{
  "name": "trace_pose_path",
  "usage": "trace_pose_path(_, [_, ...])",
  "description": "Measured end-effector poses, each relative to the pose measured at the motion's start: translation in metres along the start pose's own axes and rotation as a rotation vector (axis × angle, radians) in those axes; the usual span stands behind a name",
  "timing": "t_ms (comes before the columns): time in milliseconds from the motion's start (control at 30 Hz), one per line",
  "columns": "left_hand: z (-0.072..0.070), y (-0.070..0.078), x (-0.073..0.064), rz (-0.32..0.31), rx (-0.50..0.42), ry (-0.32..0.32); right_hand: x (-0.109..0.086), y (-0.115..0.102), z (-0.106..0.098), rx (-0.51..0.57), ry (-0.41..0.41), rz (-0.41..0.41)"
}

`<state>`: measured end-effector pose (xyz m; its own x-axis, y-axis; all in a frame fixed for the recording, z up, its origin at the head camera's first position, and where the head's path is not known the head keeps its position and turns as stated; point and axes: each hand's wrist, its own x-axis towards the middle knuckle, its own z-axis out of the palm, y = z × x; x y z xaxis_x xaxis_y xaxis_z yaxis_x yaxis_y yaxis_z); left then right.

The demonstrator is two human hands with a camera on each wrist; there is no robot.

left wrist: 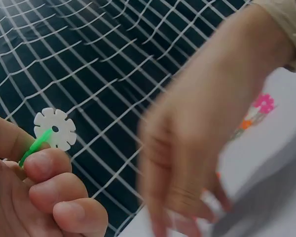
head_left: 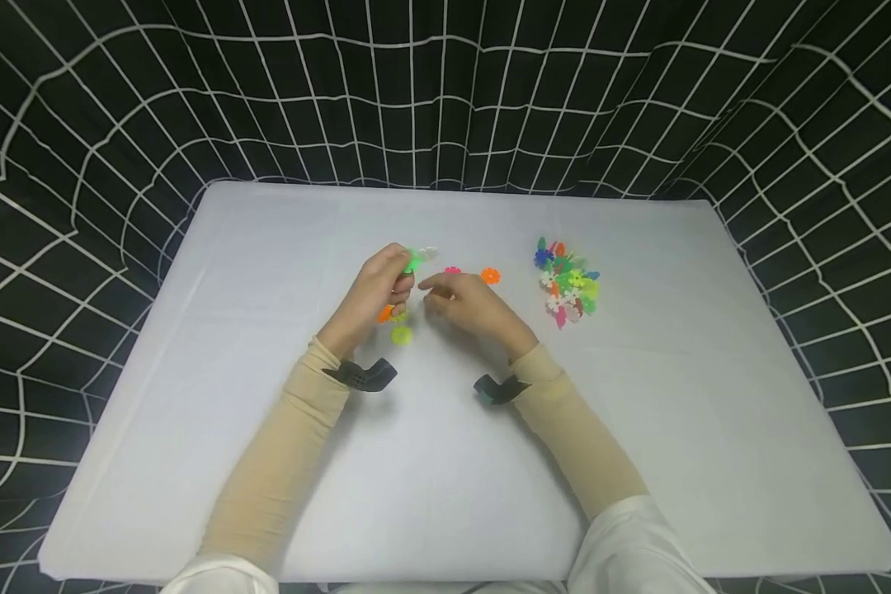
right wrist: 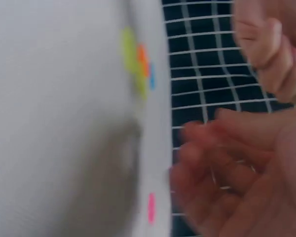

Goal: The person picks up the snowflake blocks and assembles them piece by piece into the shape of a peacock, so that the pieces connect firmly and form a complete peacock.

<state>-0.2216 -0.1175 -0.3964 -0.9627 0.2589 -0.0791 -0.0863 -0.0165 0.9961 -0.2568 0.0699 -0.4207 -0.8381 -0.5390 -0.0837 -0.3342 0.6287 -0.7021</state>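
My left hand [head_left: 377,285] pinches a green notched plastic piece [head_left: 413,261] between thumb and forefinger, raised above the white table. In the left wrist view, a white notched disc [left wrist: 63,129] with a small centre hole is joined to the edge of the green piece [left wrist: 37,146]. My right hand [head_left: 475,307] hovers just to the right with loosely bent fingers. It is blurred in the left wrist view, and no piece shows in its fingers. Below the left hand lie a yellow disc [head_left: 401,335] and an orange piece [head_left: 384,314], partly covered by that hand.
Beyond the right hand are an orange disc [head_left: 491,275] and a pink one [head_left: 453,270]. Farther right sits a pile of mixed-colour plastic pieces [head_left: 570,280]. A dark curtain with a white grid [head_left: 445,99] surrounds the table [head_left: 676,396] at the back and sides.
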Motion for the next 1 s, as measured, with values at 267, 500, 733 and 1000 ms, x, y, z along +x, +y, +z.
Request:
trace_pose_path(267, [-0.008,0.000,0.000,0.037,0.065,0.007,0.003,0.011,0.024,-0.312,-0.102,0.041])
trace_pose_path(500, [-0.008,-0.003,0.001,0.080,0.082,0.036,0.002,0.005,0.009,0.232,-0.051,0.141])
trace_pose_path(733, [-0.006,-0.001,0.001,0.174,0.004,0.131,-0.006,-0.012,-0.009,0.858,0.020,0.144])
trace_pose_path(1000, [-0.003,-0.001,0.000,0.224,-0.014,0.154,-0.009,-0.021,-0.011,1.070,-0.017,0.148])
